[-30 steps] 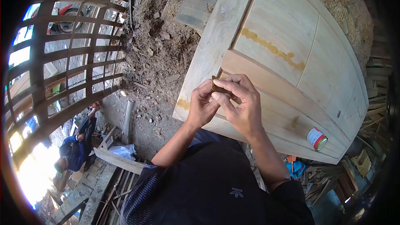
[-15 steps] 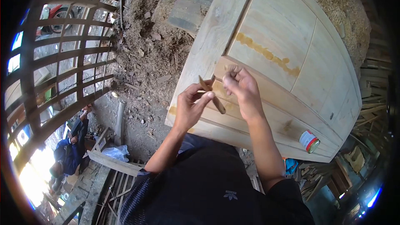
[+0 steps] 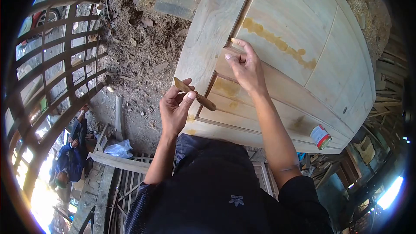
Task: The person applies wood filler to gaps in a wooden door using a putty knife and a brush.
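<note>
A pale wooden panel door (image 3: 303, 21) lies flat in front of me, with yellowish filler smeared in a streak (image 3: 277, 43) across its upper panel. My left hand (image 3: 175, 108) holds a small brown putty knife (image 3: 195, 94) above the door's near corner. My right hand (image 3: 245, 67) reaches forward, its fingertips pressing on the groove at the corner of the upper panel, close to the streak's left end.
A small red-and-white tin (image 3: 320, 137) stands on the door's near right edge. Sawdust, wood scraps and dirt (image 3: 138, 39) cover the ground to the left. A wooden lattice frame (image 3: 56, 60) stands at far left. Another person in blue (image 3: 69, 156) crouches below it.
My hands have parted. The right hand moved from the putty knife forward onto the panel groove; the left hand drew back with the knife. The view shifted slightly.
</note>
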Demonstrator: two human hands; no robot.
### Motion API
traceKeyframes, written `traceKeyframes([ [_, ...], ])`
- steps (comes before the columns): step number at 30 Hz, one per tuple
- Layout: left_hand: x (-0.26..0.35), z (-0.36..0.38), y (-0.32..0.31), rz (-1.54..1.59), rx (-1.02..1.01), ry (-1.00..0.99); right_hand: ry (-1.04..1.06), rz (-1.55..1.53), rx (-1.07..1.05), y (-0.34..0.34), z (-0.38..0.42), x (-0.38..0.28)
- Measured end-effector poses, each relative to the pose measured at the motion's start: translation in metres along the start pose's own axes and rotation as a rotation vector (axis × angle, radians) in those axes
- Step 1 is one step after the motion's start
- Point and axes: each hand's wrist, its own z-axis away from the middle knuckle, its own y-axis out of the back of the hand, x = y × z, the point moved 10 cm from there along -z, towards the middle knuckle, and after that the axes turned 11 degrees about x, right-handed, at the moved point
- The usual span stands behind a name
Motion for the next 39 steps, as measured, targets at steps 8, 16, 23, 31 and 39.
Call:
traceKeyframes([
  [8,0.003,-0.004,0.0,0.041,0.017,-0.026,0.209,0.45,0.007,0.002,-0.004,-0.034],
  [16,0.005,-0.005,0.005,0.073,0.041,-0.029,0.244,0.496,0.055,0.001,-0.007,-0.034],
  [23,0.008,-0.008,0.007,0.043,0.051,-0.055,0.241,0.458,0.081,-0.002,0.002,-0.032],
  [31,0.005,-0.009,0.003,0.074,0.033,-0.05,0.141,0.417,0.055,-0.015,0.011,-0.024],
  [39,0.009,-0.01,0.0,0.077,0.039,-0.062,0.01,0.284,-0.012,-0.028,0.018,-0.006],
])
